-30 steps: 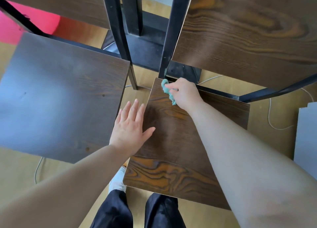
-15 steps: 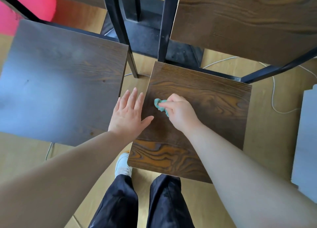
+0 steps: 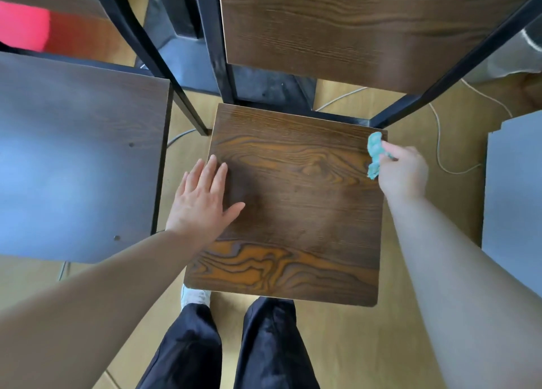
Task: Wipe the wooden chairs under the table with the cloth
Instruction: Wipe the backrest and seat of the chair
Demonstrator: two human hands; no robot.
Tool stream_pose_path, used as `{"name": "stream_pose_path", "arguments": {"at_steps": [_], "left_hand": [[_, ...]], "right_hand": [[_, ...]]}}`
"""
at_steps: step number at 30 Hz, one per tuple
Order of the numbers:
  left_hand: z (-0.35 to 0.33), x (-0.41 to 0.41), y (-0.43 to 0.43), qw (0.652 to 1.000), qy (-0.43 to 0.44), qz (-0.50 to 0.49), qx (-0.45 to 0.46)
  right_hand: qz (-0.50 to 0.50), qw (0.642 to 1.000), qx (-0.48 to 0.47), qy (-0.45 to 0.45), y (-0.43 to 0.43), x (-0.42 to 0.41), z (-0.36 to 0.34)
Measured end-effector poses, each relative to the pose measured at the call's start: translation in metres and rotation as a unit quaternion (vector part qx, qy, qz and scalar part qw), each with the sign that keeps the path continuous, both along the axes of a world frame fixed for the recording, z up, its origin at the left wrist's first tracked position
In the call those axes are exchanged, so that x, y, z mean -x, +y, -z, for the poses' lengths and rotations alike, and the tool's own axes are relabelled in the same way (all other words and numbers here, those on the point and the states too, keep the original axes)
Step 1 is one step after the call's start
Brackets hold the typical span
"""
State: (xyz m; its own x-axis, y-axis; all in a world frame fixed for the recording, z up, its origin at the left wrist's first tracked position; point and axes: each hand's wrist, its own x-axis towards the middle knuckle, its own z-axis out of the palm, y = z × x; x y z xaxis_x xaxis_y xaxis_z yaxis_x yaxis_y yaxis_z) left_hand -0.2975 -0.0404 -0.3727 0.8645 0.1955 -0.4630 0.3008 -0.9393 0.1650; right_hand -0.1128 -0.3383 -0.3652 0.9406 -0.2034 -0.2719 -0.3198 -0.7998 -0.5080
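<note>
Right hand (image 3: 403,173) is out at the far right corner of the brown wood-grain square chair seat (image 3: 293,189), fingers curled in, pinching the small bunched teal cloth (image 3: 374,154), which sits right on that corner edge just below the black metal frame. Left hand (image 3: 202,198) lies flat on the seat's left edge, fingers straight and together, thumb out, holding nothing and seemingly bracing the chair. Watch the risks: the cloth is perched on the rim, so one more push outward would likely carry it off the wood and over the white cable (image 3: 438,142) on the floor; it is wadded so small that each pass probably covers a thin strip, and the near front band could get missed; a loose pinch might drop it. Lift that bracing palm and the chair may skate on the smooth floor. The count: two hands, one cloth, two seats in view, this one and a darker wooden seat (image 3: 79,168) to the left, one wood-grain backrest (image 3: 352,37), and one grey panel (image 3: 516,189) at right, what it is I cannot tell
</note>
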Motion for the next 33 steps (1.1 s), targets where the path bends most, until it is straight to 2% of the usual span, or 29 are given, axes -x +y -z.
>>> {"name": "stream_pose_path", "arguments": {"at_steps": [5, 10, 13, 18, 24, 33], "left_hand": [[0.000, -0.004, -0.008, 1.000, 0.003, 0.010, 0.006], [0.002, -0.006, -0.008, 1.000, -0.001, 0.005, 0.013], [0.001, -0.006, -0.006, 1.000, -0.005, -0.002, 0.014], [-0.002, -0.004, -0.003, 1.000, -0.004, -0.002, 0.010], [-0.001, 0.009, 0.012, 1.000, 0.011, 0.028, -0.001], [-0.002, 0.037, 0.026, 0.999, 0.023, 0.048, -0.011]], "right_hand": [[0.018, 0.999, 0.004, 0.030, 0.002, -0.014, 0.012], [-0.046, 0.996, 0.045, 0.057, 0.031, -0.015, 0.007], [-0.077, 0.993, 0.036, 0.077, 0.047, -0.007, 0.005], [-0.075, 0.992, -0.022, 0.103, 0.074, 0.022, 0.008], [-0.177, 0.981, 0.032, 0.077, 0.102, 0.066, 0.015], [-0.296, 0.953, 0.018, 0.067, 0.153, 0.141, 0.016]]}}
